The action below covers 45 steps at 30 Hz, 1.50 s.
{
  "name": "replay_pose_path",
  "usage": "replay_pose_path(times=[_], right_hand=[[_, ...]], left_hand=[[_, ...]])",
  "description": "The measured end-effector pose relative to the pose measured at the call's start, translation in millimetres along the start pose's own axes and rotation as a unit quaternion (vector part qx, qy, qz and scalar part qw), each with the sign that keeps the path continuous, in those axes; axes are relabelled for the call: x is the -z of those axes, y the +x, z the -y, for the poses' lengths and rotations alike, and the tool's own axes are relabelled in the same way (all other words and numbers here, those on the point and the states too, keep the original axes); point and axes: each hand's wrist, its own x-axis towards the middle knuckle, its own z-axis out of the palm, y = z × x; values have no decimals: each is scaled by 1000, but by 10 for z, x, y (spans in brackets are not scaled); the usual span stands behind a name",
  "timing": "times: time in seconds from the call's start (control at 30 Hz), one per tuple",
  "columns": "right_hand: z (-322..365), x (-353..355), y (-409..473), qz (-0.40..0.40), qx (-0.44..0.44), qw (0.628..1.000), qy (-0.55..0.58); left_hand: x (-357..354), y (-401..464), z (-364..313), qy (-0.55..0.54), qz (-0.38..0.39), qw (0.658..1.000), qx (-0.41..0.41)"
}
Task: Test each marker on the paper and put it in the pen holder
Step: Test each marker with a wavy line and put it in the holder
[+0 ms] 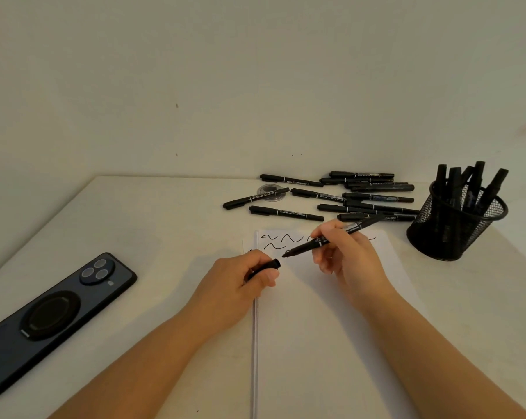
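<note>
Right hand (349, 258) grips an uncapped black marker (331, 237) in a writing hold, fingers curled round the barrel, tip angled down and left, at or just above the paper (316, 343); contact can't be told. Back end of the marker points up toward the desk's far right. Left hand (240, 279) is curled round the black cap (266, 267), which pokes out past the thumb, hand resting on the paper's left edge. Both forearms come in bare from the near edge, converging on the paper. Paper looks like a thin pad lying mid-desk toward the near edge, with a few black squiggles (281, 241) along its far edge, some hidden behind the right hand. Loose pile of capped black markers (346, 196) lies beyond the paper by the desk's far edge, mostly lying left-right, one resting across a small round clear disc (272, 192). Black mesh pen holder (455, 225) stands at the far right of the desk, several markers upright and leaning inside it. Dark phone (53, 319) lies face down near the left edge, ring mount on its back. Desk (165, 222) is pale cream, pushed against a plain off-white wall (255, 71) with a few small marks.
</note>
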Motion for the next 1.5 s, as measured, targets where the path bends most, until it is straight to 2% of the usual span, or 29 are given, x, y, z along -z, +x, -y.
replay_pose_path(times=[0.37,0.6,0.83,1.13,1.23,1.37,1.5], right_hand=[[1,-112,-79,58,5,995,-84],[-28,-178,-116,109,14,992,-66],[-66,-228,-135,107,17,994,-29],[-57,-273,-145,149,21,989,-3],[-63,-273,-139,139,24,990,-11],[-137,-278,-134,111,18,994,-11],[-156,-260,-103,87,-5,996,28]], left_hand=[[1,0,4,12,-8,1000,-8],[-5,-31,-68,-27,-41,999,-15],[5,-39,-133,-27,-55,998,5],[57,-47,-132,-85,-22,996,25],[63,-36,-135,-84,-20,996,27],[75,-17,-98,-29,-41,999,17],[139,-15,-35,-26,-63,998,-2]])
